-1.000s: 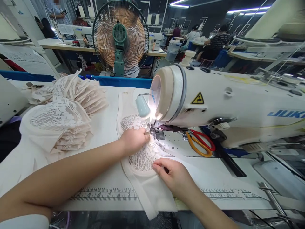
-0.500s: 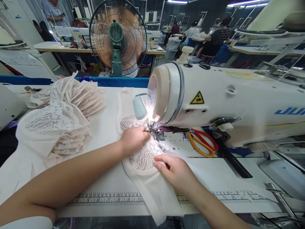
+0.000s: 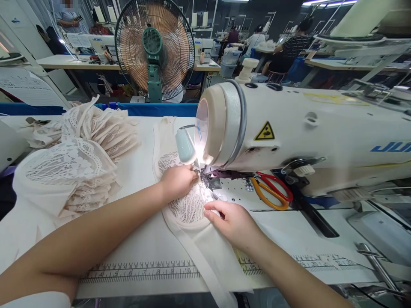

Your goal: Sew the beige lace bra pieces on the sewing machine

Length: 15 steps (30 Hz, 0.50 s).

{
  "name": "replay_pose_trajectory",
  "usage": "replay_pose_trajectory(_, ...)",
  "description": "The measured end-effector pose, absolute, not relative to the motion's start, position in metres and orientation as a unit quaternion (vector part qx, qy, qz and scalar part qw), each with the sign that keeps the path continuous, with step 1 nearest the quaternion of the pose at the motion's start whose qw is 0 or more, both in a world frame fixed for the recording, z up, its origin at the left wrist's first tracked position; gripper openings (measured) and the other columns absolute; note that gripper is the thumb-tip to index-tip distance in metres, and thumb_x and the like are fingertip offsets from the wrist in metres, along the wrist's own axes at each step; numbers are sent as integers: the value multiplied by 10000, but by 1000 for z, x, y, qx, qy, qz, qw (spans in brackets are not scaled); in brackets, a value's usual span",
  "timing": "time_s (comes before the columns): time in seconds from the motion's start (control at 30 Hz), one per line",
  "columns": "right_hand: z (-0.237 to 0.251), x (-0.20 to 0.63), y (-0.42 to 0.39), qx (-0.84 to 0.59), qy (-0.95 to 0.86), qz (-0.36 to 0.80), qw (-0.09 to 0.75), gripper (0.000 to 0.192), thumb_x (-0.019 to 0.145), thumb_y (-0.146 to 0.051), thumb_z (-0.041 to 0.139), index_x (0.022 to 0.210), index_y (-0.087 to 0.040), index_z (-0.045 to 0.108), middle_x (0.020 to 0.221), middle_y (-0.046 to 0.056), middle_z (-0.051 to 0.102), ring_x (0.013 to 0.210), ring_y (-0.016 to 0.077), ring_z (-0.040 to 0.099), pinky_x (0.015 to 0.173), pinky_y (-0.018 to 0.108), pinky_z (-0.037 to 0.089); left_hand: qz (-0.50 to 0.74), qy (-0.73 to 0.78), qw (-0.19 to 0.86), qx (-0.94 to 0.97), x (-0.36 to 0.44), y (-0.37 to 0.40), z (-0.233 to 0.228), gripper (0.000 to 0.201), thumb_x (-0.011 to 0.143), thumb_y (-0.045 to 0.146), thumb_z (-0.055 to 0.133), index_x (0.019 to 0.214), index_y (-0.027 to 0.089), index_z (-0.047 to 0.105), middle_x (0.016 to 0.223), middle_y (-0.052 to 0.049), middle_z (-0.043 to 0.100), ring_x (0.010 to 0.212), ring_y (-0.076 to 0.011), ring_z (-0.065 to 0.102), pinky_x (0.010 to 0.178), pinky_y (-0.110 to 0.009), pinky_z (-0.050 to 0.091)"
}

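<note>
Where the table [image 3: 138,239] edge runs nearest, one printed ruler [image 3: 141,270] along it, partly under a pale cloth strip [image 3: 208,256]. Just beyond, one lace piece [image 3: 188,205] flat on the table, reaching under the needle [image 3: 205,171], both hands on it. Right hand [image 3: 233,222] palm down, fingers curled, fingertips [image 3: 208,207] pinching the near edge of the lace. Left hand [image 3: 176,179] loosely closed, knuckles up, fingertips pressing the lace down right beside the presser foot [image 3: 212,182]; left forearm stretched in long from the lower left, right forearm in from the lower right. One pair of scissors [image 3: 272,192], red and orange handled, lying on the machine bed just right of the foot. One white sewing machine [image 3: 305,132] above, one small lamp [image 3: 183,145] at its head, lit. One stack of lace pieces [image 3: 73,167] well left of the hands; number in it too many to count. Farther off, one standing fan [image 3: 154,47] behind a blue rail. Beyond that, more tables and four people visible, one [image 3: 69,15] at far left, three seated at far right [image 3: 297,45].
</note>
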State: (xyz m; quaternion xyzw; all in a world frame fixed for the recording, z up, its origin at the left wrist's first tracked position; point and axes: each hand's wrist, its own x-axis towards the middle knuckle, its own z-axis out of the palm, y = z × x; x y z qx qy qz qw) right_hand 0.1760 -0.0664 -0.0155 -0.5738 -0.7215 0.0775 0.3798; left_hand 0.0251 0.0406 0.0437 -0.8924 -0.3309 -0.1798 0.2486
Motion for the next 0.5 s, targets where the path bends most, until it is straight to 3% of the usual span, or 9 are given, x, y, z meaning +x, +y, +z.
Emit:
replay_pose_trajectory(0.2, -11, 170, -68, -582, -729, 52, 356, 343, 826, -384, 398, 966, -210, 658, 880, 28, 702, 746, 209, 624, 671, 333, 469, -180, -359, 260, -878, 10, 16, 59, 259, 863, 239, 410, 876, 173, 660, 905, -67, 603, 751, -198, 585, 557, -279, 400)
replay_pose_trajectory(0.33, -17, 173, -66, -596, -721, 25, 353, 390, 831, -437, 385, 1000, -226, 666, 796, 26, 698, 645, 200, 609, 625, 327, 479, -267, -347, 304, -846, 2, 20, 72, 295, 886, 347, 442, 1069, 168, 589, 1077, -92, 579, 978, -236, 547, 779, -320, 439)
replay_pose_trajectory(0.4, -21, 175, -64, -597, -720, 10, 354, 393, 831, -454, 395, 1003, -232, 670, 776, 23, 695, 634, 198, 609, 613, 318, 485, -228, -332, 288, -869, -3, 33, 75, 367, 866, 427, 484, 1132, 186, 561, 1133, -86, 571, 1034, -240, 526, 852, -327, 424)
replay_pose_trajectory(0.5, -27, 177, -62, -587, -723, -9, 364, 378, 832, -460, 411, 975, -234, 678, 759, 21, 691, 618, 191, 605, 609, 308, 491, -142, -317, 268, -898, -12, 53, 76, 378, 848, 479, 493, 1061, 188, 608, 1100, -84, 600, 1001, -242, 546, 862, -331, 422)
